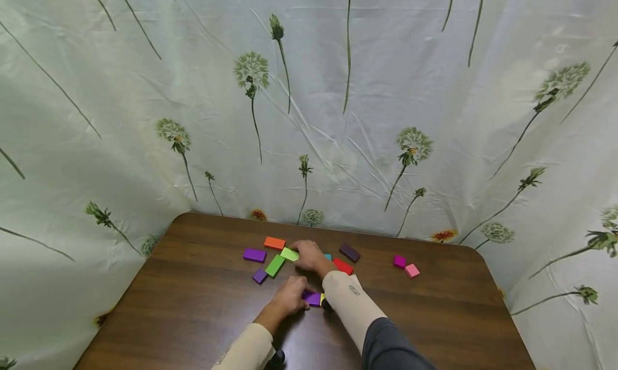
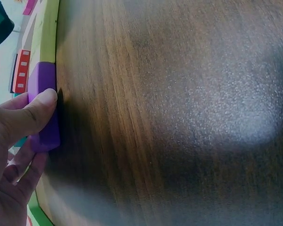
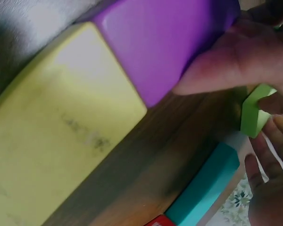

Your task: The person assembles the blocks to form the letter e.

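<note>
My left hand (image 1: 289,295) pinches a purple block (image 2: 43,77) between thumb and fingers on the table. One end of that block touches a yellow block (image 3: 70,117), which my right sleeve partly hides in the head view. Farther back, my right hand (image 1: 309,254) reaches across to a lime-green block (image 1: 289,254). The right wrist view has its thumb and fingers around the end of this lime block (image 3: 251,113). A darker green block (image 1: 275,265) lies close beside the lime one.
Orange (image 1: 274,243), purple (image 1: 255,255) and small violet (image 1: 259,276) blocks lie to the left. Teal (image 3: 205,183), red (image 1: 343,266) and dark (image 1: 350,252) blocks are right of my right hand. Magenta (image 1: 399,261) and pink (image 1: 412,271) blocks lie farther right. A floral curtain (image 1: 338,145) hangs behind the table.
</note>
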Demonstrator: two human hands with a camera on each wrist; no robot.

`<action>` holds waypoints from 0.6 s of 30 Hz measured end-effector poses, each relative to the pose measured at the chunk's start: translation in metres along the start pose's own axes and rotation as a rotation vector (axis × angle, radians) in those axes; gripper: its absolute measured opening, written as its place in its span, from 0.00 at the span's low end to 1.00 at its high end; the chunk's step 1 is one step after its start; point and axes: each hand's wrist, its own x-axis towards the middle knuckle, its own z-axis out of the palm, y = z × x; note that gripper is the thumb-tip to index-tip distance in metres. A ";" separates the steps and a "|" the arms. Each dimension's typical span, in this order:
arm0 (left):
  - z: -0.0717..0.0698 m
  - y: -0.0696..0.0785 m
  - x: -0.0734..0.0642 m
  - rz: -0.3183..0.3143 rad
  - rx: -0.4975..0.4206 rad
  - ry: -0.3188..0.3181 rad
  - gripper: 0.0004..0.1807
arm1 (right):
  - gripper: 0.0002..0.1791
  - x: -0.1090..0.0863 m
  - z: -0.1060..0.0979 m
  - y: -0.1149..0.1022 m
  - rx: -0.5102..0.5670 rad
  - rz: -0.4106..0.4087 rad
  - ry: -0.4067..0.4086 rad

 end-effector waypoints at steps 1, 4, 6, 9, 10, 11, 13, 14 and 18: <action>0.000 0.000 0.000 0.004 0.007 0.001 0.19 | 0.22 0.000 0.000 -0.001 -0.010 -0.026 -0.010; 0.001 0.000 0.001 0.001 0.019 -0.006 0.18 | 0.21 -0.001 -0.001 -0.003 -0.057 -0.071 -0.038; 0.001 0.000 0.001 -0.001 0.021 -0.005 0.18 | 0.21 -0.003 -0.002 -0.003 -0.094 -0.077 -0.045; 0.001 0.000 0.001 -0.005 0.019 -0.005 0.18 | 0.22 -0.006 -0.005 -0.002 -0.127 -0.077 -0.058; 0.002 0.000 0.001 -0.005 0.016 -0.003 0.18 | 0.23 -0.007 -0.005 -0.002 -0.136 -0.079 -0.062; 0.001 0.000 0.001 -0.006 0.010 -0.003 0.19 | 0.23 -0.008 -0.006 -0.001 -0.148 -0.086 -0.064; 0.001 0.000 0.001 -0.008 0.000 -0.004 0.19 | 0.24 -0.010 -0.007 0.000 -0.166 -0.097 -0.070; 0.001 0.000 0.001 -0.008 -0.002 -0.005 0.19 | 0.24 -0.011 -0.007 0.001 -0.173 -0.103 -0.070; 0.000 0.000 0.002 -0.008 -0.006 -0.010 0.18 | 0.24 -0.014 -0.007 0.003 -0.198 -0.122 -0.062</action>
